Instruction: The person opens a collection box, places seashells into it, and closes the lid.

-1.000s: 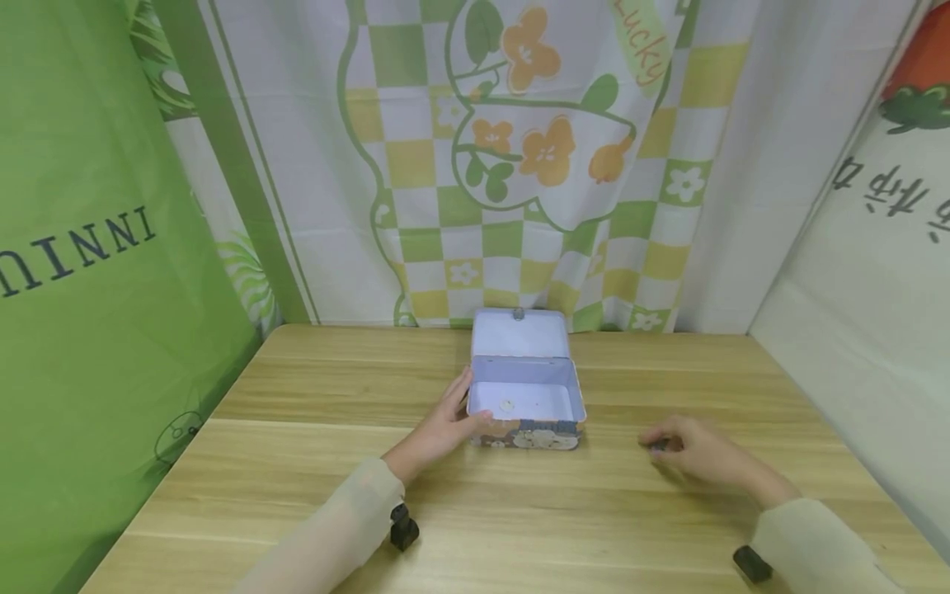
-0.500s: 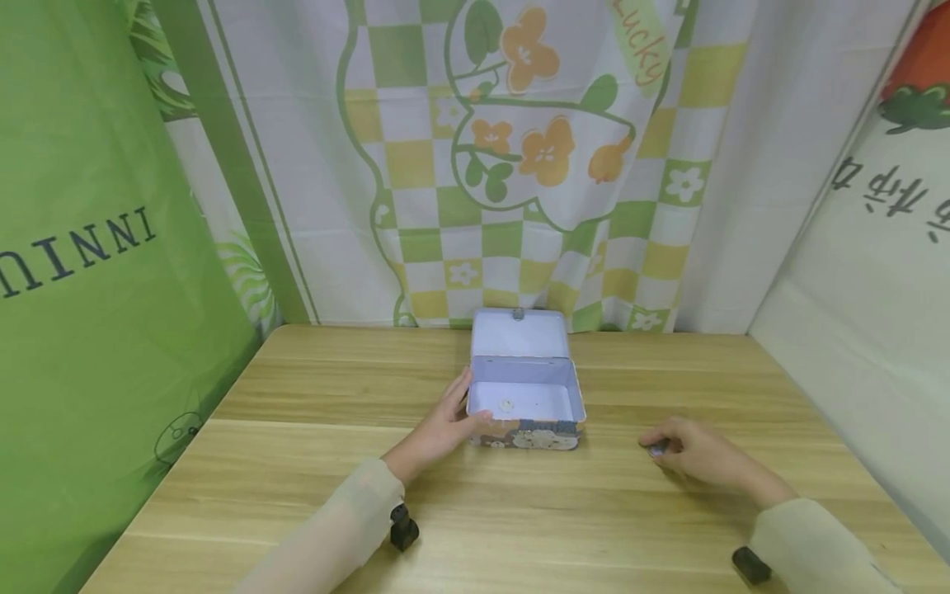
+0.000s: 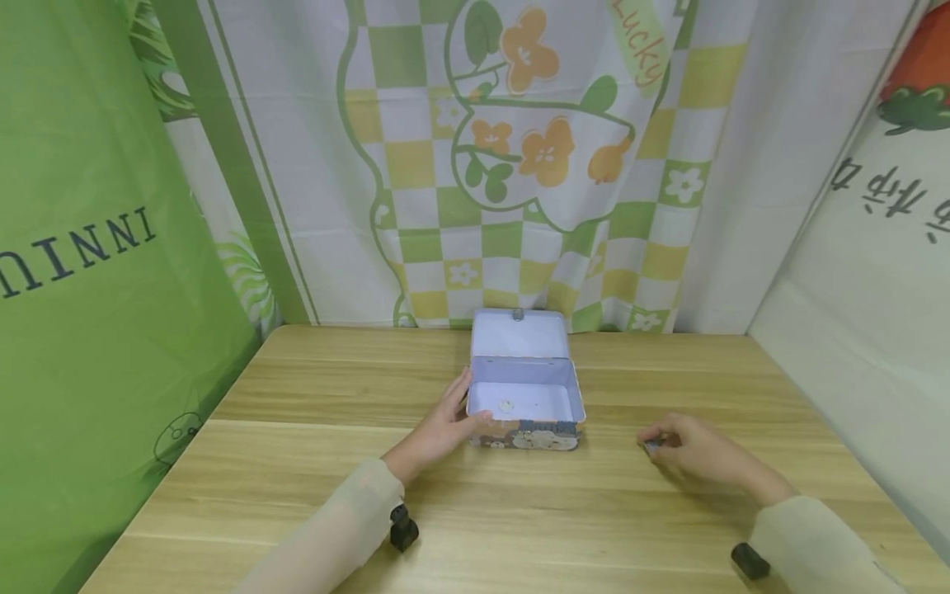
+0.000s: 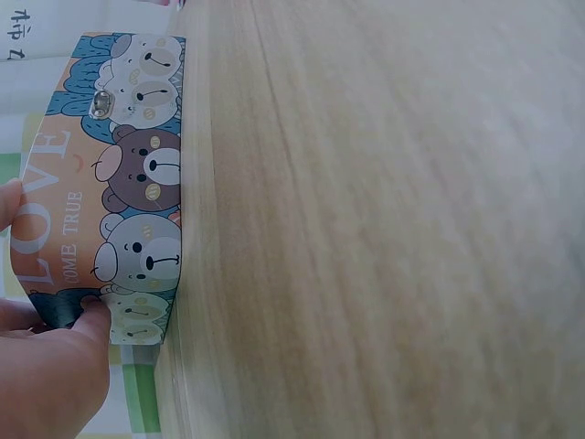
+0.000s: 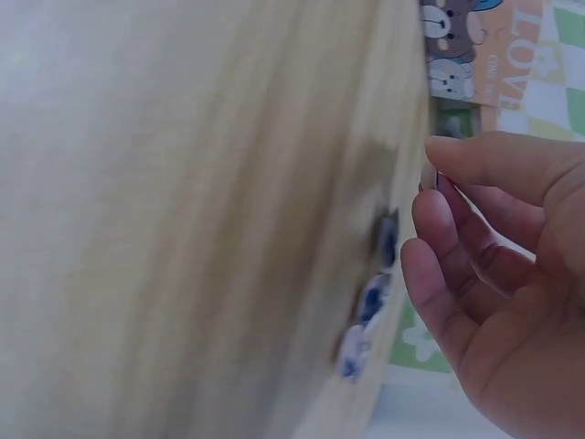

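Note:
A tin box (image 3: 545, 437) with cartoon bears on its front stands on the table, its lid (image 3: 519, 334) raised. Inside its white interior lies a small pale round thing (image 3: 506, 406). My left hand (image 3: 441, 425) grips the box's left front corner, with the thumb on the front in the left wrist view. To the right of the box, just above the table, my right hand (image 3: 698, 450) pinches a small thin piece (image 5: 430, 174) between thumb and finger; its kind is unclear. Below that hand, several small blue-and-white pieces (image 5: 372, 297) lie on the wood, blurred in the right wrist view.
The wooden table (image 3: 519, 520) reaches back to a patterned curtain (image 3: 416, 165) close behind the raised lid. A green cloth (image 3: 89, 330) hangs at the left, a white cloth (image 3: 868, 322) at the right. Black wrist cameras (image 3: 403, 528) sit at both sleeves.
My right hand has shifted very slightly to the left, and the piece at its fingertips has tilted. The left hand and the tin box have stayed still.

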Demonstrator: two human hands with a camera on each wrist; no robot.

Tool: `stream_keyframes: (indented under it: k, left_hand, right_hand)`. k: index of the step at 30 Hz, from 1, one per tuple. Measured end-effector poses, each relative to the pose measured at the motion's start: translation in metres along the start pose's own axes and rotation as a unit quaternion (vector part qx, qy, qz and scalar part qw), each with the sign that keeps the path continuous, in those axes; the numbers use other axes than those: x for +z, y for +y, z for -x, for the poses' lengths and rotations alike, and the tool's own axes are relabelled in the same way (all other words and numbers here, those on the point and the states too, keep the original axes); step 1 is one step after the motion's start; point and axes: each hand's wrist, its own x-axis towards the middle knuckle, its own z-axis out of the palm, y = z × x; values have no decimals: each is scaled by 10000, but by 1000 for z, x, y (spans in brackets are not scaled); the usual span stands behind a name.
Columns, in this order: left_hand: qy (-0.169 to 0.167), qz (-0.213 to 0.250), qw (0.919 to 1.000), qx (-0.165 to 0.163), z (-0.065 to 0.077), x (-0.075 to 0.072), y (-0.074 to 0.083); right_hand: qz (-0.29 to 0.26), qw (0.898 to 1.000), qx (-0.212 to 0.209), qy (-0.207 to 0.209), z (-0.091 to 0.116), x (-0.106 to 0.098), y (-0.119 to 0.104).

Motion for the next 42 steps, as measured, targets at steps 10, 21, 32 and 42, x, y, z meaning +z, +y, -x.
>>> stream_keyframes:
  k: [10, 21, 32, 42]
  left_hand:
    - [-5, 55, 10000, -7, 1, -1, 1]
    - [-32, 94, 9999, 49, 1, -1, 0]
    - [6, 3, 10000, 77, 0, -1, 2]
    - [27, -23, 9999, 94, 0, 0, 3]
  right_hand:
    - [-106, 9989, -422, 158, -9, -19, -28]
    - [275, 9967, -663, 388, -30, -27, -52]
    - [280, 9925, -1124, 396, -60, -14, -78]
    - [2, 9904, -1349, 308, -86, 7, -100]
